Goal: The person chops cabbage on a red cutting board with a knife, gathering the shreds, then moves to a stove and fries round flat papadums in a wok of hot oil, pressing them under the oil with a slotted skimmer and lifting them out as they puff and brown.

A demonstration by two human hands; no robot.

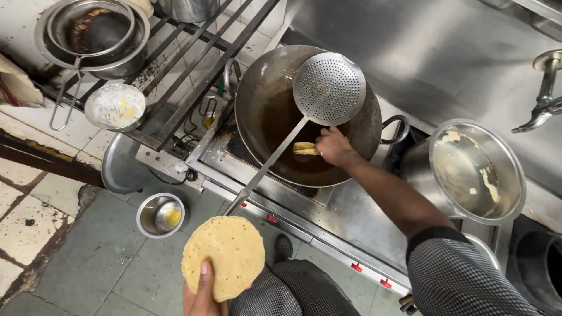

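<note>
Frying's underway: the right hand [332, 145] pinches a folded flatbread [306, 148] just over the dark oil in the wok [363, 126], while the left hand [202, 292] grips a stack of raw discs [223, 254], thumb on top. Letting go looks like it needs care, fingertips are close to the oil. The skimmer [329, 88] rests across the wok, and the pot [477, 169] beside it only has batter smears.
</note>
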